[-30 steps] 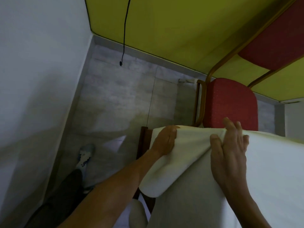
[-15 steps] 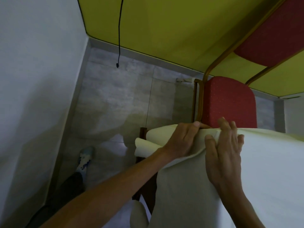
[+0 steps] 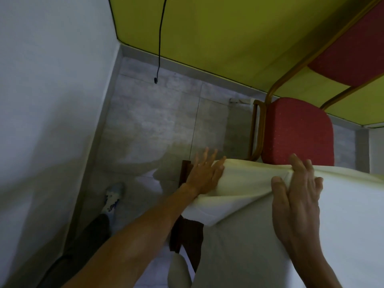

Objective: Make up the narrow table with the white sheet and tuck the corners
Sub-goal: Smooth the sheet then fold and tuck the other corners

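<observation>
Corner tuck: left hand (image 3: 204, 175), fingers spread, presses white sheet (image 3: 241, 183) flap against desk (image 3: 185, 170) corner; right hand (image 3: 297, 196), flat at 3 o'clock, pins fold. Next, probably: push flap under.

One head-worn wide-angle view: looks forward and steeply down, close above white cloth sheet (image 3: 342, 204), grey tiled floor (image 3: 155, 125) beyond.

A red padded chair (image 3: 297, 132) with a brown frame is standing by the yellow-green wall (image 3: 228, 28). A black cable (image 3: 160, 38) is dangling down it, and a pale shoe (image 3: 113, 197) is resting on the grey tiled floor (image 3: 155, 121) beside the white wall (image 3: 52, 80).
</observation>
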A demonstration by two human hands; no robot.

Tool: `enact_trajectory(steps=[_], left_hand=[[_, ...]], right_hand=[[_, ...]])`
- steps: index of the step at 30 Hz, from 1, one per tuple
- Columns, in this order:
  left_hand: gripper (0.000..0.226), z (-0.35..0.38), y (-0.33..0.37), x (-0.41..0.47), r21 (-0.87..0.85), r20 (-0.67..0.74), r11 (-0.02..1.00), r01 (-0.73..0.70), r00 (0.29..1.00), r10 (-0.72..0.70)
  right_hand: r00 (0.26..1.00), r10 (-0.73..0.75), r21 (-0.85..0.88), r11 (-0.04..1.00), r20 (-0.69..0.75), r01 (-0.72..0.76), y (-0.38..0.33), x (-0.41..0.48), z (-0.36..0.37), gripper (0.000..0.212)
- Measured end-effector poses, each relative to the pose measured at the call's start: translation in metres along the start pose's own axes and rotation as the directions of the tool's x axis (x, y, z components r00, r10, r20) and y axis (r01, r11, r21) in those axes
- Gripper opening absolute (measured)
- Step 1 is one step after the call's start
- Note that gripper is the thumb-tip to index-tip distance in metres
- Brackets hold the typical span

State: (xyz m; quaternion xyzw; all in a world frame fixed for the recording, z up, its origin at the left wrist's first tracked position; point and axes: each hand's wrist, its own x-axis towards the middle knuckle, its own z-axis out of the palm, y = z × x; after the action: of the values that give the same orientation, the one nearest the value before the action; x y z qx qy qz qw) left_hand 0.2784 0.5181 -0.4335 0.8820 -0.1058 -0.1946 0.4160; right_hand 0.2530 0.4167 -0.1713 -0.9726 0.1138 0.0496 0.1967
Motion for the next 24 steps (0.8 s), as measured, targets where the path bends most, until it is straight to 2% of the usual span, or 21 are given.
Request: enact_trajectory(steps=[2,4,6,8,10,13,16,18,21,24], left_hand=[[0.05,-0.005,-0.015,0.001,0.123,0.066,0.992,0.009,0.998,-0.017],[0.05,-0.019,-0.008,0.005,0.071,0.007,0.997,-0.027,1.0,0.026],[0.048,-0.035,0.021,0.013,-0.039,-0.119,0.985,-0.168,0.979,0.163],[0.047,-0.043,0.059,0.019,-0.138,-0.236,0.927,-0.348,0.921,0.31],[0.047,-0.042,0.086,0.019,-0.205,-0.298,0.871,-0.447,0.876,0.379],[0.046,-0.027,0.072,0.016,-0.32,-0.272,0.881,-0.349,0.924,0.268],[0.053,-0.012,0.03,0.018,-0.338,-0.108,0.937,-0.085,0.993,0.051],[0.059,-0.004,0.005,0.023,-0.221,-0.042,0.972,-0.08,0.996,0.072],[0.055,0.006,-0.025,0.03,-0.055,0.052,0.994,-0.09,0.994,0.093],[0.059,0.005,-0.047,0.029,0.171,0.192,0.985,0.031,0.979,-0.065]], right_hand=[[1.0,-0.006,-0.003,1.0,0.003,0.006,-0.002,0.0,-0.001,0.056],[1.0,-0.015,-0.005,1.0,0.0,0.015,-0.002,0.0,-0.001,0.056],[1.0,-0.016,0.004,1.0,-0.009,0.016,-0.003,0.0,-0.001,0.055],[1.0,-0.017,0.002,1.0,-0.01,0.017,-0.003,0.001,0.0,0.055],[1.0,-0.022,-0.012,1.0,-0.009,0.021,-0.001,0.001,0.0,0.055],[1.0,-0.023,-0.015,1.0,-0.01,0.023,0.001,0.0,0.0,0.056],[1.0,-0.024,-0.02,1.0,-0.014,0.024,0.003,0.002,0.001,0.056],[0.999,-0.03,-0.024,0.999,-0.014,0.03,0.003,0.003,0.002,0.056],[0.999,-0.029,-0.018,0.999,-0.013,0.029,0.004,0.002,0.003,0.055],[1.0,-0.026,-0.011,1.0,-0.006,0.026,0.003,0.001,0.002,0.054]])
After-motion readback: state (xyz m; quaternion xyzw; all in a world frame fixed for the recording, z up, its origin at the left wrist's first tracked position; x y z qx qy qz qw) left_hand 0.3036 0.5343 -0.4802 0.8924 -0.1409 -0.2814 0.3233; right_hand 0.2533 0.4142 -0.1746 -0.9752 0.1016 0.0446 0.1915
